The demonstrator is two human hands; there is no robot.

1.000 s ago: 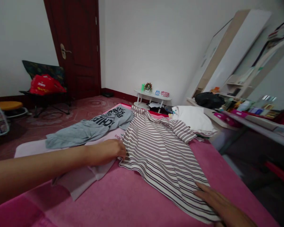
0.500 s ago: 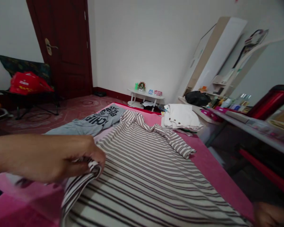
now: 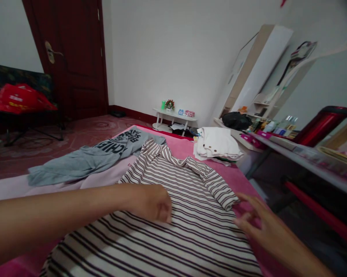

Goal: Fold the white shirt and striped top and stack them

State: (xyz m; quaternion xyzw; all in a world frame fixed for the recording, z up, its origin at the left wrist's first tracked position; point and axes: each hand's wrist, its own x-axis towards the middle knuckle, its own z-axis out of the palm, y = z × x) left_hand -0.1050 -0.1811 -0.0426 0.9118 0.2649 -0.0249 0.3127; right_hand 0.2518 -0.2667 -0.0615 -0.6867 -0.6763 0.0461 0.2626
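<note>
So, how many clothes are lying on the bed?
4: striped shirt under the left hand, grey garment far left, pale pink cloth beneath it, folded white top at the far right corner. More may be hidden under that.

Shows plain white walls (image 3: 167,46) at twelve o'clock, softly and evenly lit. Has a dark red door (image 3: 75,57) at eleven o'clock, shut, with a metal handle (image 3: 50,52). Holds a dark chair (image 3: 31,82) at nine o'clock, loaded with a red bag (image 3: 17,98). Spreads a reddish patterned floor (image 3: 83,129) below the door. Sets a small white table (image 3: 175,115) near twelve o'clock against the wall, topped with small items. Leans a tall pale panel (image 3: 257,69) at two o'clock. Carries a cluttered shelf (image 3: 277,134) at three o'clock, bearing bottles, a black bag (image 3: 237,120) and a red cylinder (image 3: 320,123).
</note>
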